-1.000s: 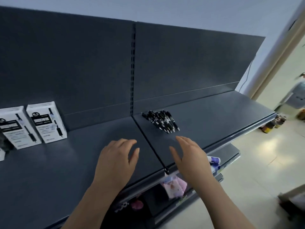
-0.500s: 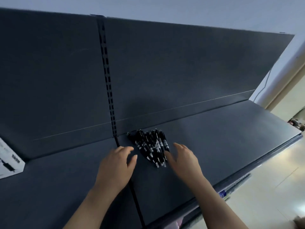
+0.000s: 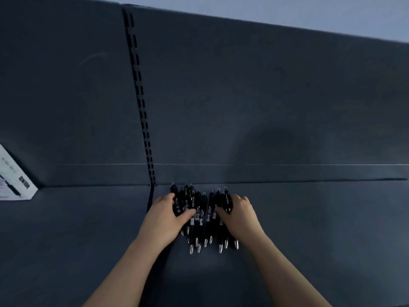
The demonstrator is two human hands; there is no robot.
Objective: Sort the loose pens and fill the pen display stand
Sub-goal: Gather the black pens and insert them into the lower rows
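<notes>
A heap of several black pens (image 3: pixel 202 214) with silver tips lies on the dark grey shelf (image 3: pixel 309 229), close to the back panel, tips pointing toward me. My left hand (image 3: pixel 164 220) cups the left side of the heap, fingers curled over the outer pens. My right hand (image 3: pixel 238 216) cups the right side in the same way. Both hands press on the pens from either side. No pen display stand is in view.
A white pen box (image 3: pixel 13 176) stands at the far left edge of the shelf. A slotted upright strip (image 3: pixel 141 103) runs down the dark back panel (image 3: pixel 265 96), just left of the pens.
Both hands moved forward from the shelf front and closed around the heap of pens from both sides. My view moved closer and turned left, so the aisle floor dropped out of sight.
</notes>
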